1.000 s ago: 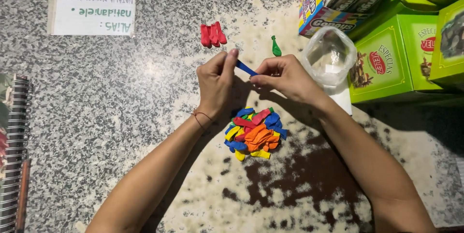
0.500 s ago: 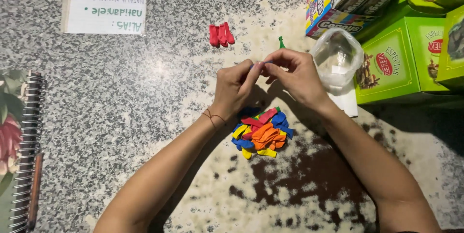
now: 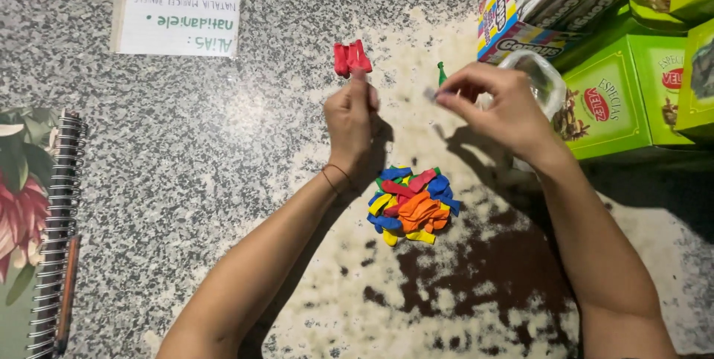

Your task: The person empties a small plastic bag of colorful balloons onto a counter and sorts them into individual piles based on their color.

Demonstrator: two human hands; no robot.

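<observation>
Left hand (image 3: 351, 124) a closed fist, contents unseen; right hand (image 3: 497, 106) pinching something small and blurred; balloon pile (image 3: 411, 204) at five o'clock of left hand; red balloons (image 3: 352, 58) at twelve.

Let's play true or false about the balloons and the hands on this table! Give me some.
1. The pile of balloons lies below the hands. True.
2. The red balloons lie in the pile. False: they lie apart, beyond the left hand.
3. A spiral notebook lies at the left edge. True.
4. The right hand rests flat on the table. False: it is raised, fingers pinched.
5. The boxes are blue only. False: several are green.
</observation>
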